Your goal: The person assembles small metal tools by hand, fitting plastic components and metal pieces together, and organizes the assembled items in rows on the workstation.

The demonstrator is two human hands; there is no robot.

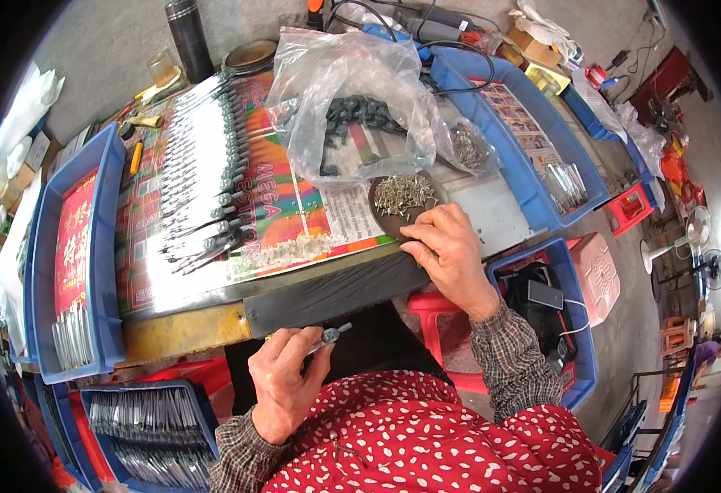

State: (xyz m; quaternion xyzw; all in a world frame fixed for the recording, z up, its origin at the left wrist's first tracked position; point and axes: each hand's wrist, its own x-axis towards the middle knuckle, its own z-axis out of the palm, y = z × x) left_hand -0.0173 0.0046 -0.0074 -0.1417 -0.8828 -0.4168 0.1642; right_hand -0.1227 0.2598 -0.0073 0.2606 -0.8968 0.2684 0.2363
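Close to the table's front edge, my left hand (282, 374) pinches a small grey part with a round end (330, 335) between thumb and fingers. My right hand (447, 251) is at the near rim of a dark shallow dish (388, 223) heaped with small metal pins (406, 194). Its thumb and forefinger are closed together; whatever they grip is too small or hidden to name. Behind the dish lies an open clear plastic bag (311, 152) with dark grey parts (356, 113) inside. A long row of slim pieces with dark ends (204, 164) covers the left middle of the table.
Blue trays stand at the left (110, 271) and right (525, 185) of the table, each holding slim silvery pieces. A lower blue crate (151, 427) is full of similar pieces. Beside my right arm are a blue bin (586, 370) with a power bank (545, 294) and a red stool (430, 306).
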